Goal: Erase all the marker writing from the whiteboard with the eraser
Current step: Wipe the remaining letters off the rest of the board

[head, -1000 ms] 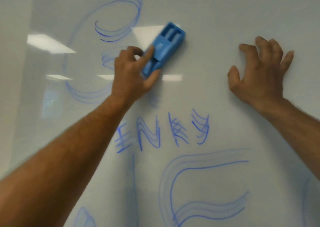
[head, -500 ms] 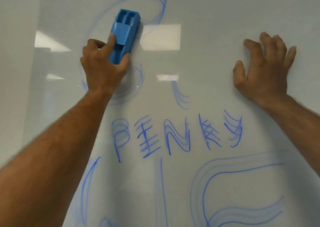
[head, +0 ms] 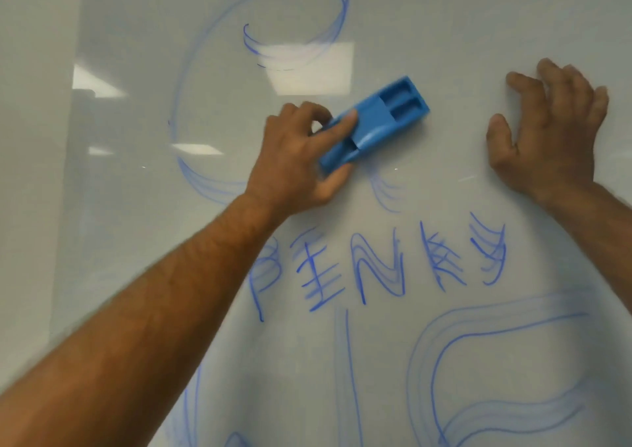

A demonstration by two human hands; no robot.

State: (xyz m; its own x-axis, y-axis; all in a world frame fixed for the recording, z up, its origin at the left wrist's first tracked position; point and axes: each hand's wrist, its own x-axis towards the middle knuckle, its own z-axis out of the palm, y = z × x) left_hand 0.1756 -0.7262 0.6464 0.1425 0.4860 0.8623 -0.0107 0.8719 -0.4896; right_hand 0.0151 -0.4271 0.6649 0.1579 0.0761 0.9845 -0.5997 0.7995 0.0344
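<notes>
Plain off-white wall [head: 30,139] along the frame's left edge, rectangular ceiling-light reflections [head: 307,67] glaring at upper centre

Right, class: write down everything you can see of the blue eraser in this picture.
The eraser is a long blue block that looks like moulded plastic. Its back has two side-by-side rectangular hollows at the far end and a smooth raised middle. It lies flat against the whiteboard, slanting up to the right, just above the blue lettering. The left hand grips its lower end, one finger along the top edge and the thumb beneath. The wiping face is hidden against the board.
</notes>
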